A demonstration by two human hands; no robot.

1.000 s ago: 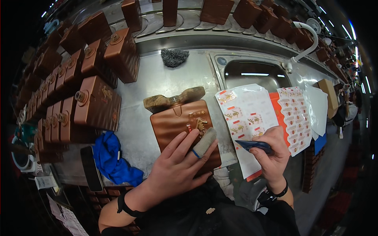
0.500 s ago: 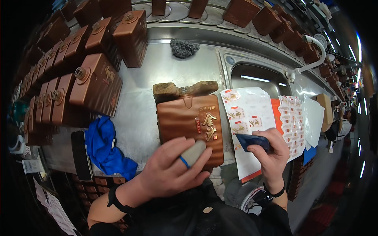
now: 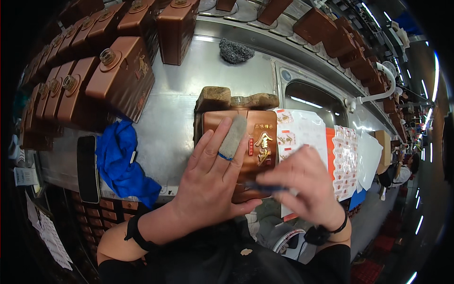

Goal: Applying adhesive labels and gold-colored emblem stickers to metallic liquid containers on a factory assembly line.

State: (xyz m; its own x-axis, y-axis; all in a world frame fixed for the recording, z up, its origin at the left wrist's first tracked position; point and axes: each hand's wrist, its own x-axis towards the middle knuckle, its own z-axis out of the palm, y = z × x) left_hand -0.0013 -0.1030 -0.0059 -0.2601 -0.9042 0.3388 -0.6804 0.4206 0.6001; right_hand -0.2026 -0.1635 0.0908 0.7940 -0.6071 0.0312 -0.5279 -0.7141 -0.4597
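Note:
A flat brown bottle with gold characters point(image 3: 257, 137) lies on the steel worktop point(image 3: 184, 104), resting on a worn wooden block point(image 3: 222, 98). My left hand point(image 3: 213, 175) lies flat on the bottle's front, fingers spread, with a grey fabric cot on the middle finger. My right hand point(image 3: 302, 184) hovers at the bottle's lower right corner, fingers pinched on a thin dark blue tool point(image 3: 265, 187) whose tip points left over the bottle's base.
Rows of brown bottles point(image 3: 118, 71) stand at the left and along the back. A blue cloth point(image 3: 120, 161) and a black phone point(image 3: 88, 168) lie at the left. Label sheets point(image 3: 307, 132) lie at the right beside a sink point(image 3: 312, 97). A steel scourer point(image 3: 235, 50) sits behind.
The bottle has been turned square with its front up. My left hand has flattened onto it. My right hand has moved left from the label sheets to the bottle's lower edge.

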